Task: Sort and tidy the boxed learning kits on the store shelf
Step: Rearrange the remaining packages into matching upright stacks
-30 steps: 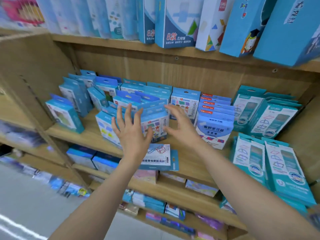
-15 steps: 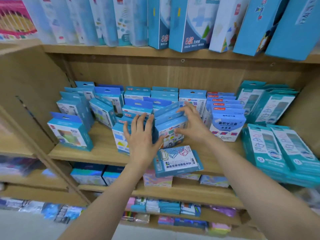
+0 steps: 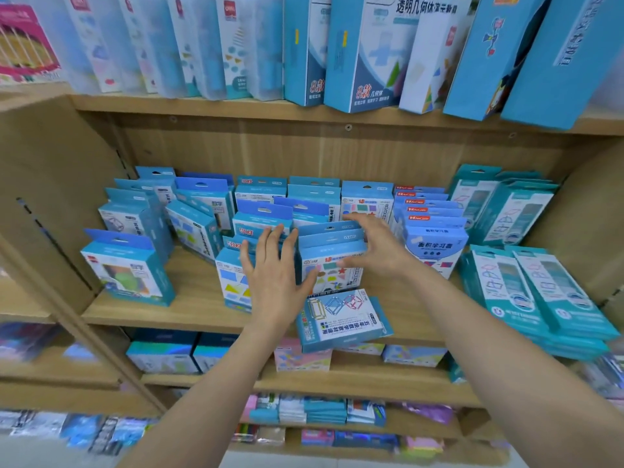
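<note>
Now | shapes kit [image 3: 332, 265] upright, facing out | left hand [image 3: 275, 285]: fingers spread | right hand [image 3: 378, 249]: fingers clasp it

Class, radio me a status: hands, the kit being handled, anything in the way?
Left hand open, flat against neighbouring kits. Right hand grips the upright shapes kit. Flat kit lies in front, overhanging shelf edge.

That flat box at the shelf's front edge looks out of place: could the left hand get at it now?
Probably yes. The flat box lies at the edge of the shelf beside the left hand, which holds nothing; nothing covers it. The right hand grips an upright box behind.
</note>
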{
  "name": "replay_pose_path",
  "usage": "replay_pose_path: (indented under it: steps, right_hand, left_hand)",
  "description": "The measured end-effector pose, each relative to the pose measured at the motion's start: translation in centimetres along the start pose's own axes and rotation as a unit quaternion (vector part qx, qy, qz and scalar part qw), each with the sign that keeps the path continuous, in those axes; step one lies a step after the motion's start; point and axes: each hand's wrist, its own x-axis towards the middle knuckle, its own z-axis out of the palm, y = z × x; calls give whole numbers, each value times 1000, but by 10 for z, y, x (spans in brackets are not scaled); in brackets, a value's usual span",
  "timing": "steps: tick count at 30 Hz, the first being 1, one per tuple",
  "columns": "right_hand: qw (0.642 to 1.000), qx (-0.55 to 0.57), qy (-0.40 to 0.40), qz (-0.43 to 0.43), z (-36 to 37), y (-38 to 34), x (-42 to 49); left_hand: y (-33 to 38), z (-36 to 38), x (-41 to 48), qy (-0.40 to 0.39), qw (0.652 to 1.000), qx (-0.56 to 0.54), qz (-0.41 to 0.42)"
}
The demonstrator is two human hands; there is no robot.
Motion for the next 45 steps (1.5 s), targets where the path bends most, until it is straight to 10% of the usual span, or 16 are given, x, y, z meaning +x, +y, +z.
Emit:
replay_pose_path:
  steps: [14,21,45]
  right_hand:
    - [985,-152,82,30,-39,37,-8]
    - [964,-263,19,20,-44,36,-4]
    - [947,-305,98,-24,-46,73,39]
  left_hand:
    - [55,13,23,-53,994,-18,96]
    - [71,26,32,-165,958,-233,-37]
    - [90,87,66,-150,945,-269,-109]
